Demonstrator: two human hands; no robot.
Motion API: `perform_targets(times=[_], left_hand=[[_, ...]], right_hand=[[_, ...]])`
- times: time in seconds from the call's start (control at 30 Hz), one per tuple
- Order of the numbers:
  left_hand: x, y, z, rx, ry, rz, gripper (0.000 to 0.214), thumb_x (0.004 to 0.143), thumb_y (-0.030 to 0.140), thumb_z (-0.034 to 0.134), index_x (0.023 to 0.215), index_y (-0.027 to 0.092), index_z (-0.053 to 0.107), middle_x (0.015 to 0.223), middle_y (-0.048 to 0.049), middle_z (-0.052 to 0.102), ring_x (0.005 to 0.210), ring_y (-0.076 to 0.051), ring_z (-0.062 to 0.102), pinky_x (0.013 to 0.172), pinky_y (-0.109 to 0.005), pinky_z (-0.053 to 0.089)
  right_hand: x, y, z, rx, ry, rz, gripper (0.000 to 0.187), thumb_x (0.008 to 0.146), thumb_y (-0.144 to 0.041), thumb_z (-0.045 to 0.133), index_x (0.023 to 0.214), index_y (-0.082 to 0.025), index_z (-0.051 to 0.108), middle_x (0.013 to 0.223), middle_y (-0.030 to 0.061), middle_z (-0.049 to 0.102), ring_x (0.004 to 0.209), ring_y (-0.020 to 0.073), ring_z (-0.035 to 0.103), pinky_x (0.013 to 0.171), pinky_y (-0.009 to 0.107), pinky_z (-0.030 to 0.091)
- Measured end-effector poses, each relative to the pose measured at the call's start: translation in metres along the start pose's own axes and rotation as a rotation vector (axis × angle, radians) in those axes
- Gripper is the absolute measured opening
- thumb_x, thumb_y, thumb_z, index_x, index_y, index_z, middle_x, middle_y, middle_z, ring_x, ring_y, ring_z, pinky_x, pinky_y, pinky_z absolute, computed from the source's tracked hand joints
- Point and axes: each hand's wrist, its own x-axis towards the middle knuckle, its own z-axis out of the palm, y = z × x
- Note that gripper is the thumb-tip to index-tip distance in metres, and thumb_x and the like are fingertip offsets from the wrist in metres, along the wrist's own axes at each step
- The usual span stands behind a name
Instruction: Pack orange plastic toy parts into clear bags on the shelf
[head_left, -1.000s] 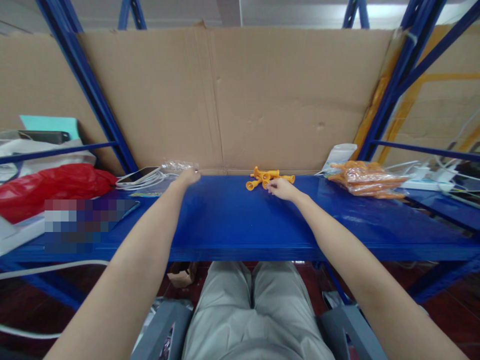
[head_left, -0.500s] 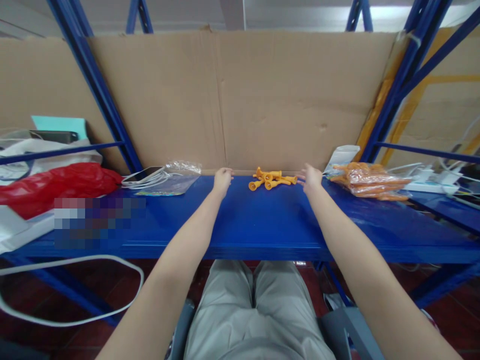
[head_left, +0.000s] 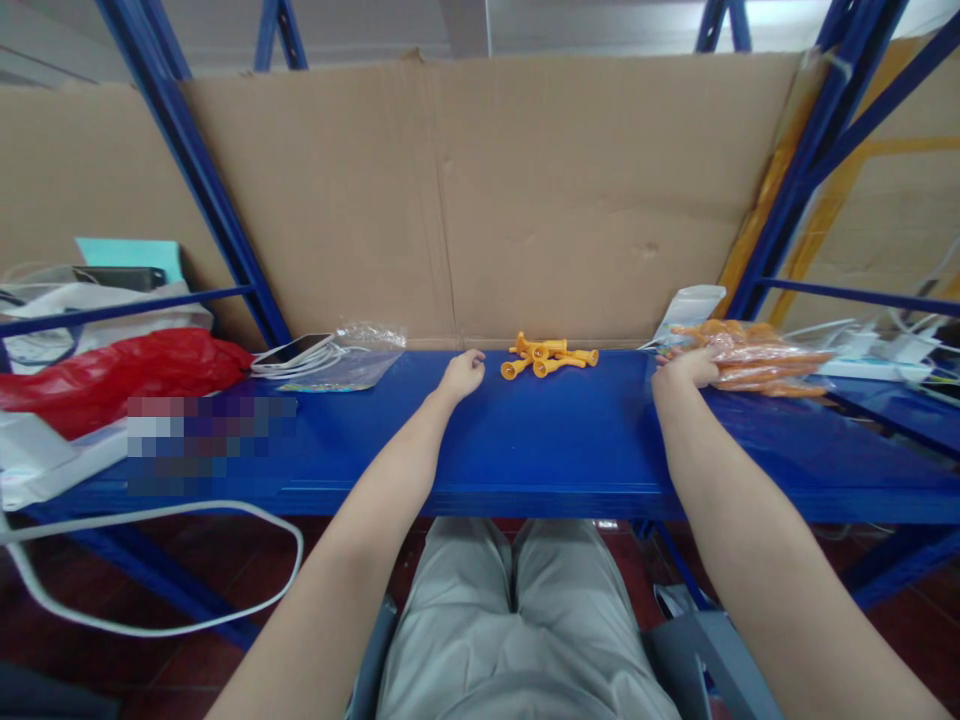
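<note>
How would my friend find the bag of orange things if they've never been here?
Find the long blue table with brown cardboard standing behind it. Toward its right side, at the person's right hand, lies a clear plastic bag. Its orange pieces are bundled inside, while the yellow-orange pieces to the left lie loose.

Orange flared parts lay heaped; a clear bag of orange pieces was positioned right of these parts.

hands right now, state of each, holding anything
Left hand: partly curled, nothing visible in it.
Right hand: at the orange bag; grip can't be told.
</note>
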Motion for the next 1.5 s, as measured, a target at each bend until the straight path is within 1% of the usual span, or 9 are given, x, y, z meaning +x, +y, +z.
perform_targets(times=[0.07,0.13,0.4,0.67,0.8,0.9,1.07,1.23,1.5], left_hand=[[0.0,0.0,0.0,0.005,-0.019,0.001,0.034,0.083,0.01,0.048,0.111,0.015,0.067,0.104,-0.0107,0.073,0.099,-0.02,0.067,0.093,-0.028,0.049],[-0.001,0.0,-0.001,0.012,-0.034,0.003,0.035,0.083,0.009,0.048,0.112,0.014,0.067,0.103,-0.0107,0.073,0.099,-0.021,0.068,0.092,-0.029,0.05],[-0.002,0.001,0.0,0.014,-0.043,0.025,0.037,0.083,0.008,0.047,0.114,0.012,0.067,0.102,-0.0122,0.073,0.098,-0.021,0.068,0.092,-0.028,0.05],[0.0,0.005,0.001,-0.16,-0.017,0.001,0.03,0.082,0.007,0.052,0.105,0.015,0.069,0.1,-0.0097,0.074,0.096,-0.02,0.068,0.092,-0.03,0.049],[0.0,0.016,0.002,-0.448,-0.048,-0.099,0.021,0.088,0.016,0.052,0.103,0.013,0.066,0.101,-0.0121,0.073,0.087,-0.019,0.068,0.077,-0.028,0.052],[-0.003,0.027,0.003,-0.748,-0.157,-0.185,0.029,0.094,0.034,0.046,0.106,0.015,0.063,0.091,-0.0113,0.074,0.078,-0.019,0.069,0.065,-0.026,0.052],[-0.015,0.041,0.004,-1.072,-0.383,-0.325,0.048,0.09,0.056,0.048,0.104,0.013,0.064,0.08,-0.0136,0.072,0.075,-0.023,0.07,0.066,-0.031,0.055],[-0.018,0.046,0.006,-1.28,-0.371,-0.376,0.039,0.087,0.046,0.059,0.106,0.012,0.066,0.087,-0.0128,0.073,0.079,-0.022,0.071,0.077,-0.033,0.056],[-0.014,0.053,-0.009,-1.551,-0.288,-0.343,0.028,0.092,0.027,0.053,0.113,0.013,0.065,0.093,-0.0068,0.075,0.086,-0.018,0.071,0.086,-0.03,0.056]], right_hand=[[-0.007,-0.007,0.0,0.059,0.169,0.159,0.055,0.097,-0.027,0.01,0.116,-0.005,0.056,0.09,0.0167,0.064,0.065,0.0177,0.067,0.053,0.027,0.052],[-0.011,-0.014,0.001,0.009,0.191,0.164,0.046,0.096,-0.025,0.019,0.109,-0.011,0.061,0.093,0.0146,0.066,0.07,0.0186,0.068,0.058,0.029,0.054],[-0.031,-0.032,0.01,-0.17,0.061,-0.361,0.04,0.095,-0.021,0.031,0.083,-0.01,0.067,0.089,0.0135,0.069,0.092,0.0223,0.066,0.09,0.035,0.047],[-0.049,-0.032,0.032,0.108,-0.226,-0.568,0.038,0.092,-0.035,0.041,0.067,-0.018,0.064,0.059,0.0001,0.059,0.065,0.0168,0.061,0.074,0.033,0.05],[-0.067,-0.04,0.04,0.332,-0.386,-0.443,0.036,0.087,-0.03,0.046,0.055,-0.019,0.055,0.049,-0.0026,0.055,0.048,0.0119,0.053,0.059,0.027,0.048],[-0.086,-0.045,0.042,0.477,-0.522,-0.271,0.037,0.085,-0.025,0.048,0.049,-0.02,0.047,0.046,-0.0036,0.052,0.039,0.0086,0.044,0.046,0.023,0.041],[-0.113,-0.043,0.043,0.611,-0.78,0.042,0.041,0.085,-0.025,0.052,0.046,-0.02,0.038,0.039,-0.006,0.038,0.036,0.0068,0.036,0.039,0.019,0.035],[-0.116,-0.042,0.041,0.669,-0.877,0.205,0.047,0.087,-0.026,0.048,0.043,-0.021,0.03,0.034,-0.0057,0.028,0.034,0.0073,0.031,0.037,0.018,0.034],[-0.114,-0.042,0.037,0.742,-0.889,0.303,0.051,0.087,-0.03,0.043,0.041,-0.021,0.021,0.034,-0.0056,0.021,0.033,0.0075,0.026,0.039,0.02,0.035]])
